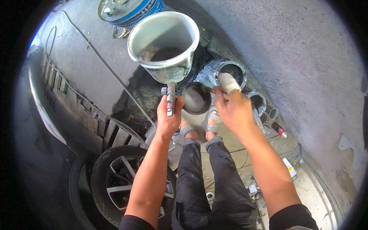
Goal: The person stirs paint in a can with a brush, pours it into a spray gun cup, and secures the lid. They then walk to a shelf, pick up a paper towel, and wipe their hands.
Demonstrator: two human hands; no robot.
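Observation:
My left hand is wrapped around a metal spray gun, whose side knobs show above the fingers. Beyond the gun stands a large white bucket, with dark residue inside. My right hand is closed, thumb and fingers pinched together around something thin and dark, mostly hidden. A pale, rounded shape juts from this hand; I cannot tell whether it is a wrapped finger or a held thing. Between the hands, lower down, is a dark-rimmed round container with a greyish inside.
A blue drum stands behind the bucket. Open cans and a red spray can are at right, beside a grey wall. A hose runs along the left. A car wheel is lower left; my sandalled feet are below.

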